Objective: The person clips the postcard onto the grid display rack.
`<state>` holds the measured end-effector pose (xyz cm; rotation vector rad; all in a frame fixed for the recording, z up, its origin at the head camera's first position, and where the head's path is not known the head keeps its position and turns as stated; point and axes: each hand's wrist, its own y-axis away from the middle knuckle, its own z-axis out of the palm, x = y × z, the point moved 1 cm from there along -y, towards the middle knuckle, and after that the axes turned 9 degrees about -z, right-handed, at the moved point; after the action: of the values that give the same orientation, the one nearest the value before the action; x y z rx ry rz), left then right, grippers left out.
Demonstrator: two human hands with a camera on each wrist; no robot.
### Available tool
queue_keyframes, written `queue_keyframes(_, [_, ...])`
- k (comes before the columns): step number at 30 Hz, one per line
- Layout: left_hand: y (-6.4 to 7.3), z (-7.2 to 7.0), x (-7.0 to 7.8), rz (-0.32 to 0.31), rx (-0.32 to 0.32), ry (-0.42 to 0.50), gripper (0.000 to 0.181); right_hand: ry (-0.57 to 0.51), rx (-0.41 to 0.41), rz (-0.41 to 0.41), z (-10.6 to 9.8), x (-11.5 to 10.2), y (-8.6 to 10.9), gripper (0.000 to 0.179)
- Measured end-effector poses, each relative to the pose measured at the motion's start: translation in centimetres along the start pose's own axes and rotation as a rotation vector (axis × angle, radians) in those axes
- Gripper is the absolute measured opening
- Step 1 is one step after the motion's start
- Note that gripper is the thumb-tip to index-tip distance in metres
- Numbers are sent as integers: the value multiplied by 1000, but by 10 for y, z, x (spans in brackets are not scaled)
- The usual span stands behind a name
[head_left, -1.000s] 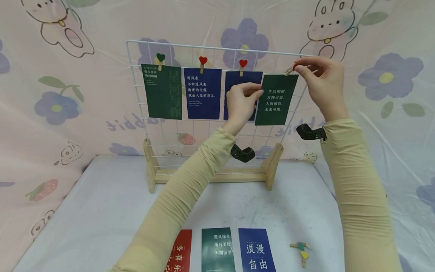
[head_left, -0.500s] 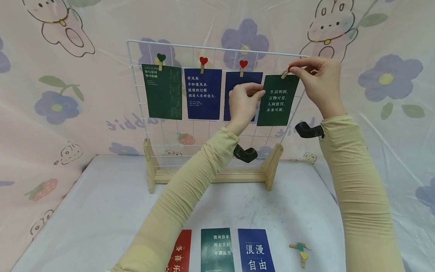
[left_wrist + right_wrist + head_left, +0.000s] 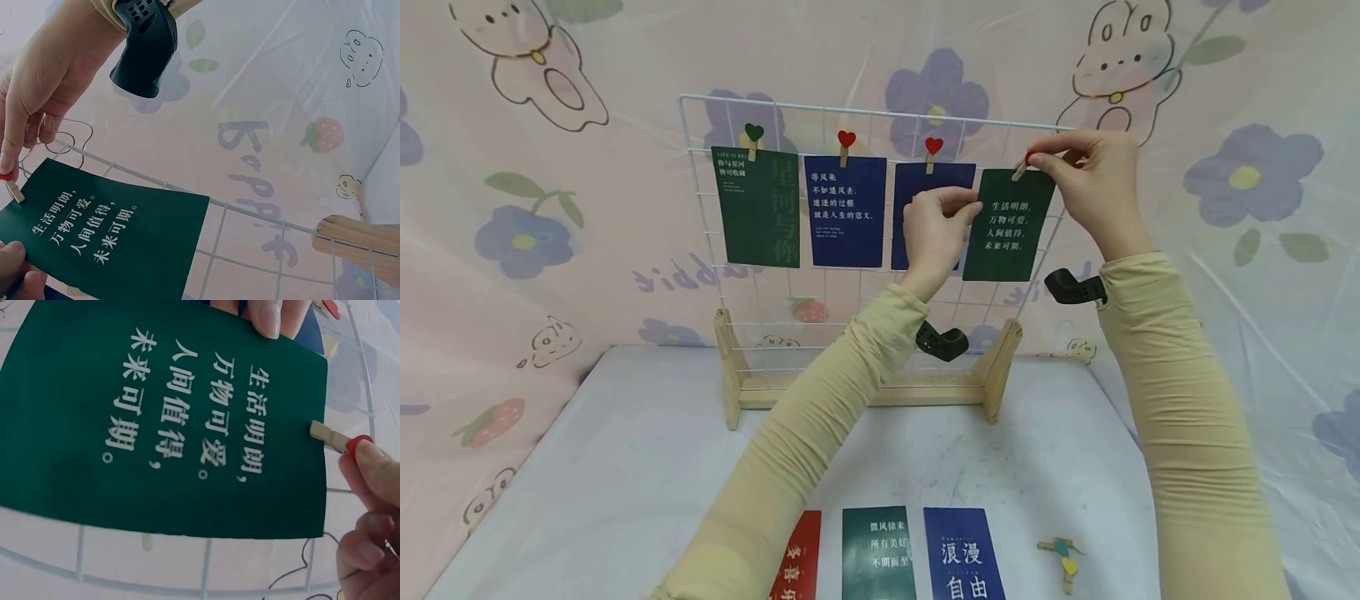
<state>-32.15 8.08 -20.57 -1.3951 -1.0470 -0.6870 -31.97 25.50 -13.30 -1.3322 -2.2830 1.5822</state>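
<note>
A green card (image 3: 1006,227) with white writing stands against the right part of a white wire grid (image 3: 861,287). My left hand (image 3: 937,229) pinches its left edge between thumb and fingers. At its top edge my right hand (image 3: 1093,187) pinches a small wooden clothespin (image 3: 331,436) with a red heart on it. In the right wrist view the pin's tip overlaps the card's edge. Left of it hang a blue card (image 3: 936,177), partly hidden by my left hand, another blue card (image 3: 846,212) and a green card (image 3: 756,208), each under a heart clothespin.
The grid stands in a wooden base (image 3: 857,395) on a white table (image 3: 625,467). At the front lie a red card (image 3: 800,550), a green card (image 3: 877,554) and a blue card (image 3: 962,554). Beside them are loose heart clothespins (image 3: 1066,567). A patterned cloth (image 3: 625,50) hangs behind.
My right hand has moved left along the card's top edge with the red-heart clothespin, which now stands more upright. My left hand keeps its pinch on the green card.
</note>
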Motion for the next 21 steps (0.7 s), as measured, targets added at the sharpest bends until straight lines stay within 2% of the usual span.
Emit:
queue_keyframes(4, [0,1,-1,0,7,-6,16,26,-12,2,1,-2,0,18])
queue_keyframes(10, [0,1,0,-9,-4,-10,16,-8,15,-2,5,-1,2,18])
queue_keyframes(16, [0,0,-1,7,-26,-3,16,-74,79,-3,5,1,8,19])
queue_keyframes(21, [-1,-1,-4,9,-38,17,16,-178,180,-29,6,6,17,17])
